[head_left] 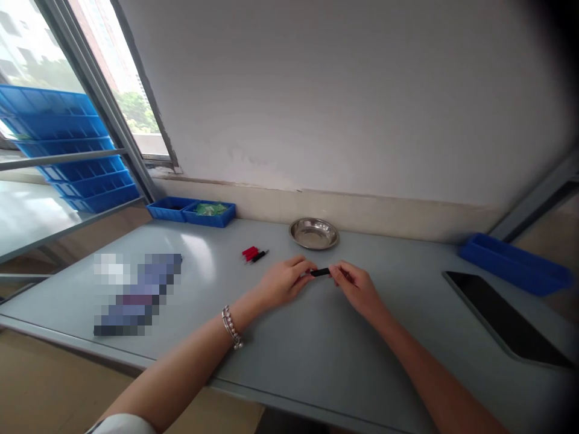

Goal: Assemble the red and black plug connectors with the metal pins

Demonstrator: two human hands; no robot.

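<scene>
Right now, just in front of a shallow stainless steel dish (313, 233), the left hand (284, 282) and the right hand (357, 290) are both closed on a short black piece (320, 272). Each hand pinches one end between its fingertips, so the piece lies level between them, lifted slightly or resting on the grey table (316, 355); I can't tell which. Its right end disappears behind the right fingers (338, 272), and neither hand is relaxed or open. A beaded bracelet (231, 325) circles the left wrist.

Left of the dish and near it lie a small red part and a black part (253, 255), touching each other on the tabletop. Behind and further left, against the wall, two blue trays (190, 212) sit side by side, one holding something green in a bag (210, 209). Further left of the dish is a pixelated, unreadable object (138, 294), and beyond the table's far-left corner, a stack of blue trays (67, 144) stands by the window. Well right of the dish are another blue tray (515, 264) and a black tablet-like slab (502, 319).
</scene>
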